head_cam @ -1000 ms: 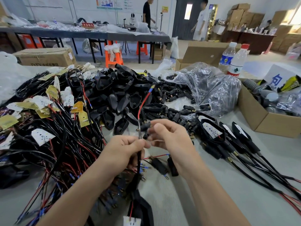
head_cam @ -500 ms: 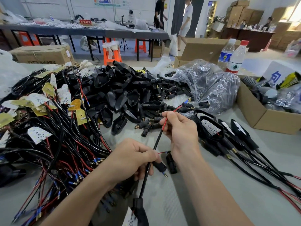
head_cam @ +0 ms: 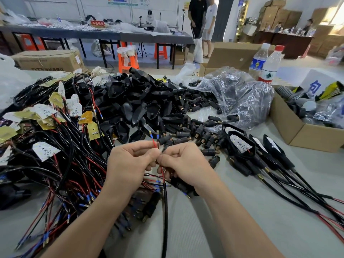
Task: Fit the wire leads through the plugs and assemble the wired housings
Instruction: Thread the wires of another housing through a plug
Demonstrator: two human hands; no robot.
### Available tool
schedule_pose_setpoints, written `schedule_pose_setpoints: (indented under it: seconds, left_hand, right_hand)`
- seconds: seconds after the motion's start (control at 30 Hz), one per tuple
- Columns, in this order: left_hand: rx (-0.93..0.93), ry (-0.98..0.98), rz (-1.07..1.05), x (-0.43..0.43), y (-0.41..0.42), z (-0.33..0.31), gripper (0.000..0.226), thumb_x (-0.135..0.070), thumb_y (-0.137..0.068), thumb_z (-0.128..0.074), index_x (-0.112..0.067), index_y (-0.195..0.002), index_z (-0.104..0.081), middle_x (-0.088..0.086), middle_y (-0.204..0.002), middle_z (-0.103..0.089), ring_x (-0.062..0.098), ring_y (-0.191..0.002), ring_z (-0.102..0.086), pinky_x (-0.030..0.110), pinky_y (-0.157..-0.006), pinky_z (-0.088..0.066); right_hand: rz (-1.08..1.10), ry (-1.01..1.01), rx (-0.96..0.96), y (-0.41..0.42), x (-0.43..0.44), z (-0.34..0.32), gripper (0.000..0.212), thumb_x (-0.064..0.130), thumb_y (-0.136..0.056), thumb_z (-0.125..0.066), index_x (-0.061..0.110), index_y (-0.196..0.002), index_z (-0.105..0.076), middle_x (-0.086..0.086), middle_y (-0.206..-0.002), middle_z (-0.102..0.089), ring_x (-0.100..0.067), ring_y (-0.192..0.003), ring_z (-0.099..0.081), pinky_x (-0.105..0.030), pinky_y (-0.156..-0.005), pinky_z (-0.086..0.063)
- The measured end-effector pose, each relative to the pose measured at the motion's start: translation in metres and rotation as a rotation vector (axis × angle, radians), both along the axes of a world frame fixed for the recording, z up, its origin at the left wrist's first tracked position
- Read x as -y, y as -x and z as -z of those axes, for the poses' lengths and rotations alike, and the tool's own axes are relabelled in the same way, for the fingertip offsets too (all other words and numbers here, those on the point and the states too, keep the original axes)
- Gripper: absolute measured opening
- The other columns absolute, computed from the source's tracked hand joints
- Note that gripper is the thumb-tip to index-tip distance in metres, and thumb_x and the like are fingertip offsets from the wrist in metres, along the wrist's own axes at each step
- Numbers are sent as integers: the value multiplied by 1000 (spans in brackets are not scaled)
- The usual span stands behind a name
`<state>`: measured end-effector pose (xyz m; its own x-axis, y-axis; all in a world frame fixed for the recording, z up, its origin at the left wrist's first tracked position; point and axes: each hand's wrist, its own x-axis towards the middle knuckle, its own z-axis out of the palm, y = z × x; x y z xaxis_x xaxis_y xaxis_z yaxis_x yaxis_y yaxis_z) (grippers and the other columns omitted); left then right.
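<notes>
My left hand (head_cam: 130, 161) and my right hand (head_cam: 184, 162) meet at the table's middle, both pinched on one black cable (head_cam: 165, 211) that drops toward me. Its red lead (head_cam: 153, 143) and a second lead, each tipped blue, stick up between my fingertips. Whether a plug sits in my right fingers I cannot tell. Loose black plugs (head_cam: 197, 131) lie just beyond my hands. A heap of empty black housings (head_cam: 137, 101) rises behind them. Wired boards with cables (head_cam: 55, 146) are piled at the left. Assembled housings (head_cam: 240, 144) lie in a row at the right.
A clear plastic bag (head_cam: 240, 97) holds more plugs at the back right, with two water bottles (head_cam: 268, 64) behind it. An open cardboard box (head_cam: 305, 133) stands at the far right. Two people stand by a long table in the background.
My hands have come together again after the right one drew the cable out to the right. The lead tips now point up between my fingers.
</notes>
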<state>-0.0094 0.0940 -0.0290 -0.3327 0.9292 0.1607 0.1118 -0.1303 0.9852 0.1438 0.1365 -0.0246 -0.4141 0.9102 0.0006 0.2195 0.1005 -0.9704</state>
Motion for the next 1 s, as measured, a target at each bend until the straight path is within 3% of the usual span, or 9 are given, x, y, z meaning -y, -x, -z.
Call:
schedule_pose_setpoints:
  seconds: [0.17,0.3,0.4,0.47,0.6,0.7,0.8,0.9,1.0]
  left_hand:
    - [-6,-33,-37,-3,1,0,31,-5,-85,-80,-35,-78,-83,7,-63,-73,10,-51,-63,18,-51,-51]
    - [37,-81,-179,-4,6,1,27,-10,-91,-73,-34,-81,-80,4,-73,-77,14,-61,-69,18,-55,-53]
    - [119,-93,-220,-4,12,1,32,-9,-99,-60,-30,-80,-74,4,-81,-78,17,-59,-69,19,-50,-52]
    - [79,-87,-232,-4,13,2,26,-8,-100,-59,-25,-85,-72,5,-76,-77,15,-51,-63,19,-46,-49]
    - [-75,-80,-273,-1,11,2,21,-14,-94,-70,-32,-91,-78,-3,-73,-76,10,-47,-57,21,-48,-50]
    - [-188,-70,-281,3,7,-1,23,-19,-90,-77,-42,-86,-79,-14,-67,-73,2,-44,-55,16,-44,-47]
    - [-262,-77,-284,6,3,-3,30,-18,-88,-79,-47,-81,-76,-19,-63,-70,0,-48,-59,8,-46,-43]
    - [-380,-102,-278,9,0,-6,33,-19,-88,-79,-50,-81,-74,-23,-65,-69,1,-54,-61,5,-49,-41]
    - [-462,-114,-273,10,-2,-3,21,-20,-89,-78,-41,-84,-80,-17,-58,-66,5,-47,-54,8,-46,-36]
  right_hand:
    - [-1,12,-14,1,-1,1,23,11,-91,-66,6,-70,-75,-13,-63,-71,-19,-56,-64,-27,-56,-50]
    - [158,-11,-62,3,-1,1,21,16,-90,-66,9,-72,-75,-3,-66,-74,-12,-55,-66,-26,-56,-49]
    - [471,-238,181,-9,-6,0,15,28,-87,-66,25,-76,-76,12,-68,-73,-5,-65,-67,-22,-64,-50]
    - [600,-312,392,-27,-12,-3,17,20,-85,-63,30,-89,-77,8,-82,-75,-13,-86,-68,-27,-81,-53]
    - [527,-241,878,-43,-17,-3,34,12,-85,-56,30,-106,-74,-5,-106,-69,-30,-112,-55,-37,-94,-45]
    - [466,-295,991,-41,-18,-1,34,9,-84,-55,28,-104,-74,-3,-107,-67,-29,-110,-54,-36,-90,-42]
    - [513,-374,800,-41,-20,-3,24,11,-87,-62,26,-99,-76,-1,-102,-70,-27,-103,-59,-34,-87,-47]
    - [613,-379,248,-32,-12,-6,14,12,-89,-65,26,-92,-67,7,-88,-69,-15,-86,-62,-32,-80,-47]
    - [467,-165,-141,-21,-7,-9,19,6,-95,-57,24,-95,-64,4,-84,-72,-11,-78,-64,-34,-77,-56]
